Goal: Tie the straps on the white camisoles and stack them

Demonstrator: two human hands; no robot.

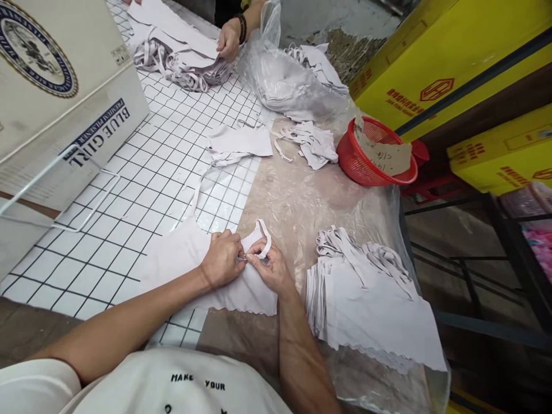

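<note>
A white fabric piece (181, 256) with a strap loop (264, 233) lies flat on the table in front of me. My left hand (222, 259) is closed, pinching the fabric near the strap with a small metal tool barely visible at its fingertips. My right hand (269, 264) is closed too, pinching the strap's end right beside the left fingers. A stack of finished white pieces with straps (371, 302) lies just right of my right hand.
Another person's hand (228, 39) rests on a white pile (181, 54) at the far end. A clear bag of pieces (288, 80), loose pieces (239, 144), a red basket (375, 155), a cardboard box (64, 98) at left, and yellow boxes (452, 63) at right.
</note>
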